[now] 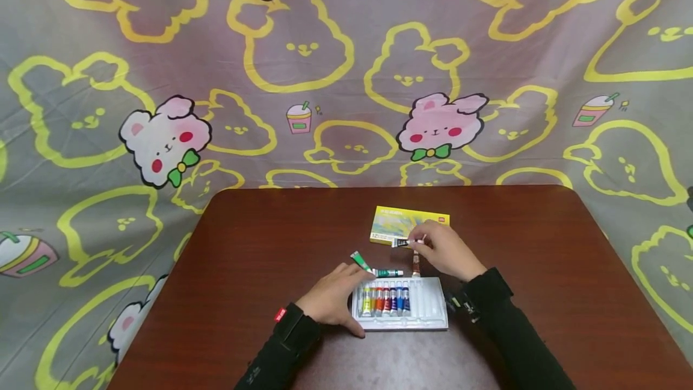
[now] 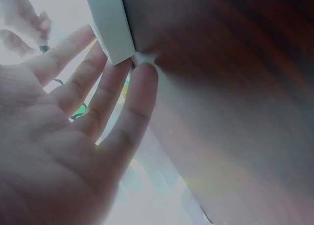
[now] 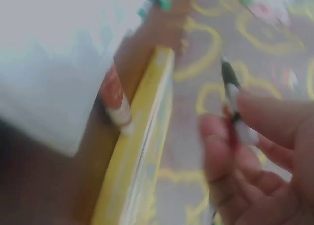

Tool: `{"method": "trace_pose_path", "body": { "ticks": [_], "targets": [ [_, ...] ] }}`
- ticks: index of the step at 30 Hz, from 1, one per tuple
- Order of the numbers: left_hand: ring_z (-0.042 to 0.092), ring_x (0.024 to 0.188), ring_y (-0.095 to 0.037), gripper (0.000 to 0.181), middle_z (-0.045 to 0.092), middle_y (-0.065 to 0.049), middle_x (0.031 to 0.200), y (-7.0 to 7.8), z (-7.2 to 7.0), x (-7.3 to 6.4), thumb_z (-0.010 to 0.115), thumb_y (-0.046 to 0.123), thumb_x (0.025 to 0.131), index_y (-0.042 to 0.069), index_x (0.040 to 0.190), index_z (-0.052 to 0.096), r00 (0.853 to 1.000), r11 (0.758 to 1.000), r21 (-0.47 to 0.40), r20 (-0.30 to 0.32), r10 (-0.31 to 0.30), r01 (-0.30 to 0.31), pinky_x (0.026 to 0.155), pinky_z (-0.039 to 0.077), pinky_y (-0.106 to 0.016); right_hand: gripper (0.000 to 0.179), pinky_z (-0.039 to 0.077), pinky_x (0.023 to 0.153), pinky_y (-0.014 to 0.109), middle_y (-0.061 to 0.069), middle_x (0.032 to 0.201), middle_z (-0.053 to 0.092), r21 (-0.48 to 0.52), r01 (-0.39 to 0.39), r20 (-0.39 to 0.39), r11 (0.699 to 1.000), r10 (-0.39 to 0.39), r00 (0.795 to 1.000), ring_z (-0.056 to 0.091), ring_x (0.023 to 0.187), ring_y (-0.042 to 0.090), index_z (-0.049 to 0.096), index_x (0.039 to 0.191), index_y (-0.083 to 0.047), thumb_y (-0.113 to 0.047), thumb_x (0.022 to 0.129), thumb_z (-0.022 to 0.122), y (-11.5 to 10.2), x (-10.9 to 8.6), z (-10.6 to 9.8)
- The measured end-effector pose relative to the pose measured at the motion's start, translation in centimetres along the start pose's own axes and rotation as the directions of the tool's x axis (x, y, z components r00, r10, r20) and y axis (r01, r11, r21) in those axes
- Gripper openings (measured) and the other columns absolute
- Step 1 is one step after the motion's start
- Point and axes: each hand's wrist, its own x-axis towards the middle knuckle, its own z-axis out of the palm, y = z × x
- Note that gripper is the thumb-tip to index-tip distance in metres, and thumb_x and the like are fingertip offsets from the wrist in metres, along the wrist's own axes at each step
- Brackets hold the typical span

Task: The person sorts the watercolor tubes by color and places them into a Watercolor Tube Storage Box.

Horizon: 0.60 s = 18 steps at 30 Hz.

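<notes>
My right hand (image 1: 446, 251) pinches a small black paint tube (image 1: 400, 243) between thumb and fingertips, just in front of a yellow paint box (image 1: 390, 221). The right wrist view shows that tube (image 3: 228, 75), blurred. At the left end of a white plastic tray (image 1: 430, 300), my left hand (image 1: 335, 294) rests with its thumb at the near corner and fingers toward the far side. In the left wrist view its fairly straight fingers (image 2: 140, 95) touch the tray's white edge (image 2: 112, 26). Several paint tubes (image 1: 386, 301), yellow through blue, lie in the tray's left part.
Beyond the tray lie a light green tube (image 1: 360, 261), a dark green tube (image 1: 388, 273) and a brown tube (image 1: 416, 264). Everything stands on a brown wooden table (image 1: 260, 239). A patterned cloth (image 1: 346, 107) hangs behind the far edge.
</notes>
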Motion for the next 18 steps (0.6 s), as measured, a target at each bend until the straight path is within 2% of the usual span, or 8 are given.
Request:
{"method": "trace_pose_path", "body": {
  "ticks": [5,9,12,18],
  "targets": [
    [0.04,0.118,-0.016,0.106,0.048,0.001,0.144,0.1,0.1,-0.2,0.089,0.058,0.052,0.022,0.143,0.048,1.0,1.0,-0.007,-0.001,-0.008,0.008,0.098,0.048,-0.043,0.019,0.055,0.057,0.03,0.012,0.101,0.062,0.182,-0.092,-0.137,0.979,0.118,0.983,0.059,0.07,0.018,0.066,0.111,-0.01,-0.016,0.093,0.066,1.9,-1.9,-1.9],
    [0.04,0.118,-0.016,0.106,0.049,0.002,0.143,0.3,0.0,-0.1,0.089,0.058,0.052,0.022,0.143,0.048,1.0,1.0,-0.001,-0.008,0.003,-0.003,0.098,0.048,-0.042,0.022,0.06,0.058,0.037,0.017,0.092,0.066,0.317,-0.154,-0.18,0.936,0.219,0.959,0.066,0.065,0.021,0.063,0.114,-0.008,-0.02,0.096,0.062,2.9,-3.0,-3.5],
    [0.04,0.118,-0.015,0.107,0.049,0.002,0.143,0.2,0.1,-0.1,0.09,0.058,0.052,0.022,0.143,0.048,1.0,1.0,0.003,-0.004,0.012,-0.012,0.098,0.048,-0.042,0.023,0.061,0.061,0.04,0.02,0.087,0.069,0.369,-0.159,-0.185,0.916,0.24,0.953,0.069,0.064,0.02,0.062,0.114,-0.006,-0.021,0.096,0.062,3.6,-3.5,-4.1],
    [0.039,0.119,-0.016,0.107,0.048,0.001,0.144,0.1,0.2,0.0,0.089,0.058,0.052,0.022,0.144,0.047,1.0,1.0,-0.008,-0.004,0.01,-0.01,0.1,0.048,-0.043,0.02,0.061,0.063,0.035,0.02,0.089,0.071,0.39,-0.134,-0.211,0.911,0.231,0.95,0.069,0.066,0.017,0.064,0.11,-0.005,-0.017,0.094,0.065,4.4,-3.7,-4.3]
  ]
}}
